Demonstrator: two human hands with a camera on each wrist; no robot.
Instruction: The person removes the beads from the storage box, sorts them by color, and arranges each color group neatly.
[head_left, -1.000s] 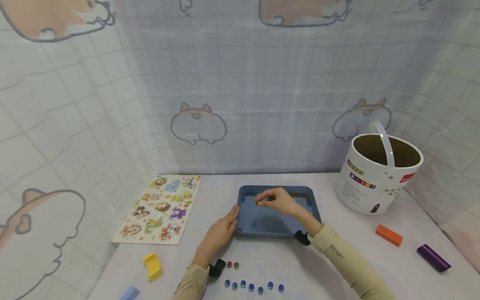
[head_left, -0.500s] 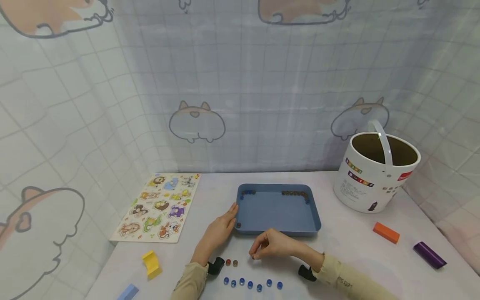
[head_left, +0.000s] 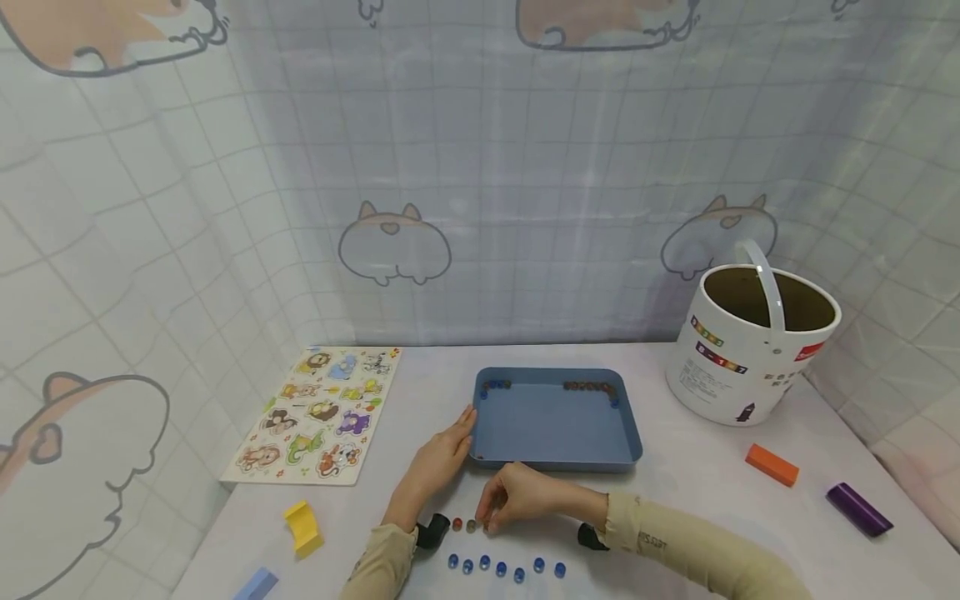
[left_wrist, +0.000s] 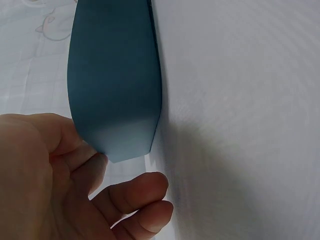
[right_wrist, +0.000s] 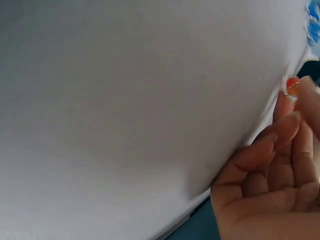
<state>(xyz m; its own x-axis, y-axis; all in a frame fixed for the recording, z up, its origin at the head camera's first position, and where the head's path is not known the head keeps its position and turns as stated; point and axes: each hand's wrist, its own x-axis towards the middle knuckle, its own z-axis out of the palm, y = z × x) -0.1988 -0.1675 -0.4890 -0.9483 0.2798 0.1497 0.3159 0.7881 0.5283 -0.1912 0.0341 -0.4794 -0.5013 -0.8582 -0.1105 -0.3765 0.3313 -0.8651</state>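
A blue tray [head_left: 555, 425] lies on the table, with brown and blue glass marbles along its back corners. My left hand [head_left: 442, 458] rests with its fingers against the tray's left side; the left wrist view shows the fingertips at the tray's corner wall [left_wrist: 115, 90]. My right hand [head_left: 521, 500] is over the table just in front of the tray, pinching an orange-red marble [right_wrist: 291, 88] between thumb and finger. Right beside its fingertips sit a brown marble [head_left: 471, 526] and a red marble [head_left: 457, 524]. Several blue marbles [head_left: 501, 569] form an uneven row nearer the front.
An animal puzzle board [head_left: 315, 417] lies at the left, with a yellow block [head_left: 303, 529] and a light blue block [head_left: 257, 584] in front. At the right stand a white handled bucket [head_left: 738, 358], an orange block [head_left: 772, 465] and a purple block [head_left: 859, 509].
My right hand has come out of the tray toward me with the marble, then shifted left beside the red and brown marbles. The left hand has stayed at the tray's side.
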